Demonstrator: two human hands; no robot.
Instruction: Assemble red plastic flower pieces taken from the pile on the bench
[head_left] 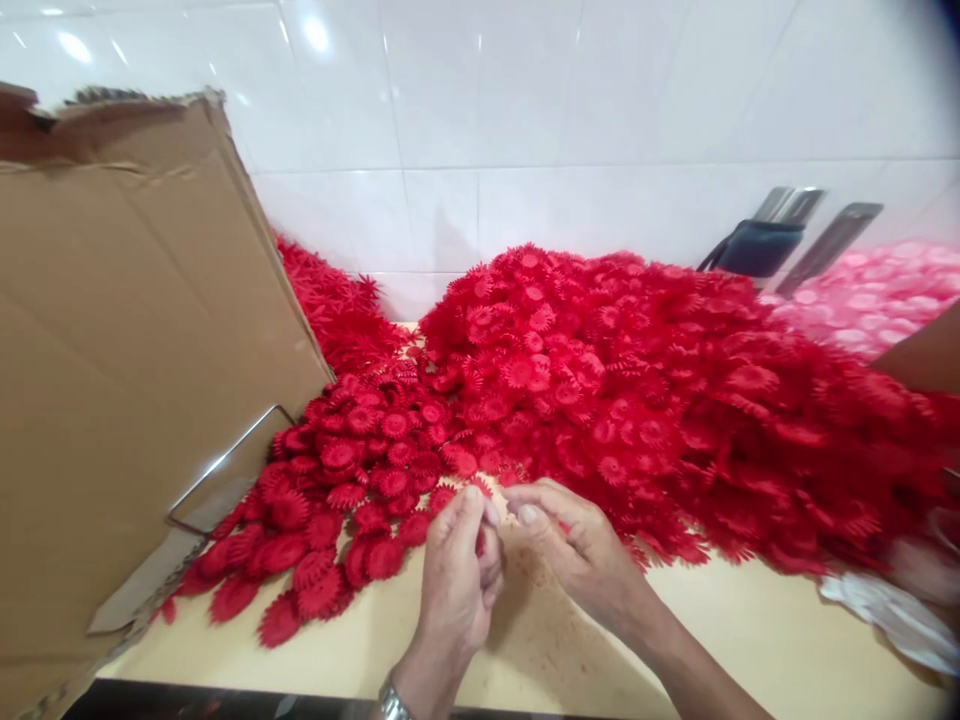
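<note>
We see red flower pieces (341, 455), round, fringed and equally broad every way, heaped on the surface (697, 620) at eight and three o'clock, some facing upward, others tipped. Our left hand (459, 560), at six o'clock, and right hand (577, 545), at five, have fingers pinched closed; we cannot tell on what.

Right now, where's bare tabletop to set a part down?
Bare tabletop: right of the right hand and its forearm, bordered by the large red pile and crumpled white item; also left of the left hand, in front of the left red pile. Between the wrists: open, but flecked. Crowded: most of the area beyond the hands.
</note>
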